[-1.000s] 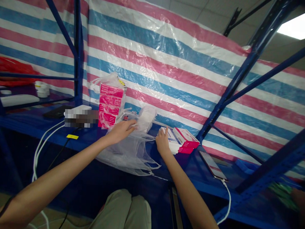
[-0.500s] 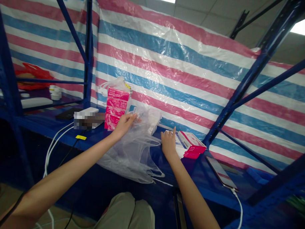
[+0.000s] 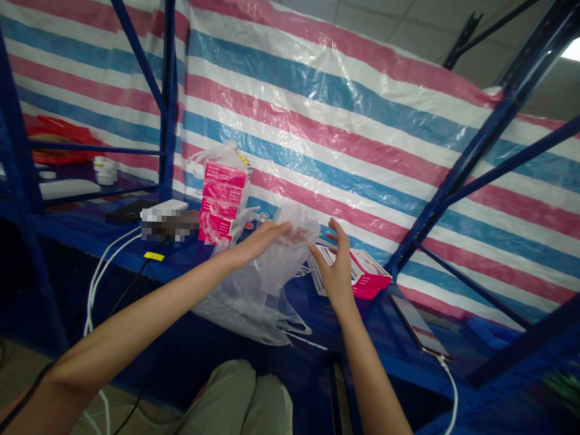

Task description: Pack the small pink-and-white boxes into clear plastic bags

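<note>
One plastic bag (image 3: 273,277) at our left hand (image 3: 263,241)

On the blue table (image 3: 181,261) we count one clear plastic bag, one bagged pink box stack (image 3: 219,199), one group of pink-and-white boxes (image 3: 370,276) and one phone (image 3: 419,327). The bag spreads under and around our left fingers, just left of our right hand (image 3: 338,265). Our left grip has fingers extended, seen through plastic; whether they pinch it, we cannot tell. Our right grip is wide, thumb and fingers spread.
</note>
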Tool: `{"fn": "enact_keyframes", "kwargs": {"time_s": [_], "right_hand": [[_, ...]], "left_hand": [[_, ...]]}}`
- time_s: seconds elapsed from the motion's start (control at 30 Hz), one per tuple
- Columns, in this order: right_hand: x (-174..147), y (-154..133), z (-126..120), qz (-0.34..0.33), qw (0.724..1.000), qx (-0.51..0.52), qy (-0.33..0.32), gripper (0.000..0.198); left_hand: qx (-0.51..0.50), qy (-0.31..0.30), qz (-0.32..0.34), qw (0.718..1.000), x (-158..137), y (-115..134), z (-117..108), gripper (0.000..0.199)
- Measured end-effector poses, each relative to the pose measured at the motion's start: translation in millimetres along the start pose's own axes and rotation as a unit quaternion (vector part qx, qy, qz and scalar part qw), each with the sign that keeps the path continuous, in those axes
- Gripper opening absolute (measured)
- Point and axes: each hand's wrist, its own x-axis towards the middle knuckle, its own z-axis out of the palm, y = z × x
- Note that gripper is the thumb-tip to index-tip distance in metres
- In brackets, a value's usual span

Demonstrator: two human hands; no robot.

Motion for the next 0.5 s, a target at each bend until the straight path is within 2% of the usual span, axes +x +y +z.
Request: {"fn": "enact_keyframes", "kwargs": {"time_s": [0.1,0.2,0.37,0.5], "right_hand": [[2.9,4.8,-6.6,-0.005,1.000,0.002,-0.005,0.043],[-1.5,3.1,-7.7,-0.021,0.999,-0.019,0.018,0.021],[-8.2,-12.8,-7.0,-0.045,0.994,-0.068,0.069,0.029],[-5.7,-21.7,-6.2,-0.036,0.992,-0.114,0.044,0.014]], "left_hand": [[0.042,-0.014,0.019,0.999,-0.8,-4.2,-5.2,0.044],[0.054,-0.002,0.009,0.999,2.1,-9.9,-8.8,0.044],[0.020,-0.006,0.009,1.000,8.4,-10.0,-5.6,0.042],[0.028,-0.016,0.023,0.999,9.1,-8.5,0.8,0.039]]}}
